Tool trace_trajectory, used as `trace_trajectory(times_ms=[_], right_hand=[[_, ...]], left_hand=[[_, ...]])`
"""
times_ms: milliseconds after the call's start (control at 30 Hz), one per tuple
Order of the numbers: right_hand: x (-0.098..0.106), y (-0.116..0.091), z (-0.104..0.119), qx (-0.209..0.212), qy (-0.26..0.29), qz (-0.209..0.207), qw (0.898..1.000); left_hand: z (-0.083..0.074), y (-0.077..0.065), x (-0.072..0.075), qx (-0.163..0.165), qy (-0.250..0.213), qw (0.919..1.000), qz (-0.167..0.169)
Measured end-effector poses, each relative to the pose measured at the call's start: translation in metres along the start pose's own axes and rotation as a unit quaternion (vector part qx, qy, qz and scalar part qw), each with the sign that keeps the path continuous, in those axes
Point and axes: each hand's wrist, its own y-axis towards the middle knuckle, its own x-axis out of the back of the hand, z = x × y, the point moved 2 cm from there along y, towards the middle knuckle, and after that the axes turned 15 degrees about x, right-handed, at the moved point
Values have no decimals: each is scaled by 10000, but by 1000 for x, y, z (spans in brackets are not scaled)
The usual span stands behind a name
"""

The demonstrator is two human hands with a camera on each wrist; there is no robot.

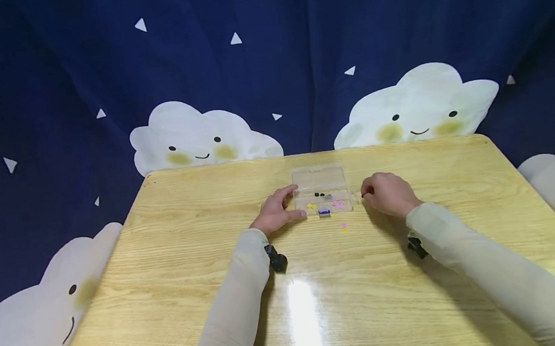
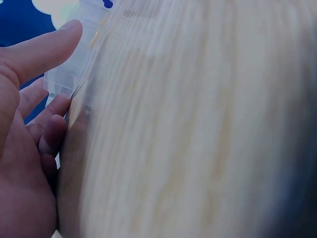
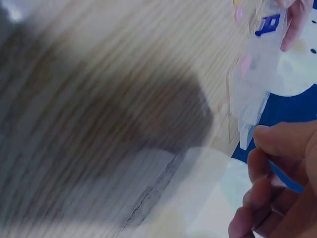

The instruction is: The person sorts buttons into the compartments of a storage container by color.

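Observation:
A clear plastic box (image 1: 319, 179) stands with its lid raised at the back. Inside lie small black pieces (image 1: 317, 195), yellow rings (image 1: 310, 207) and pink rings (image 1: 338, 204). A blue latch piece (image 1: 324, 212) shows at its front, also as a blue shape (image 3: 270, 24) in the right wrist view. My left hand (image 1: 277, 211) spans the box's left end, thumb at the front corner, fingers toward the back. Just right of the box, my right hand (image 1: 388, 192) pinches a tiny dark piece (image 1: 363, 195) between thumb and finger, mostly hidden by the fingertips.
A pink and a yellow piece (image 1: 344, 226) lie on the wooden table (image 1: 190, 261) in front of the box. A dark blue curtain (image 1: 295, 52) with white clouds hangs behind the table's far edge. Glare marks the table between the forearms.

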Motion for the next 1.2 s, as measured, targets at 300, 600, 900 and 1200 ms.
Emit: trace_trajectory(times_ms=[300,600,900,1200], right_hand=[[2,11,-12,181,404,-75,9990],[2,20,-12,143,347,-65,9993],[6,30,-2,101,158,-76,9998],[6,40,12,275,-57,-83,9996]], left_hand=[[0,1,1,24,-56,10000,12],[0,1,1,62,-81,9999,17],[-1,0,-1,64,-75,9999,32],[0,1,-1,73,-99,9999,11]])
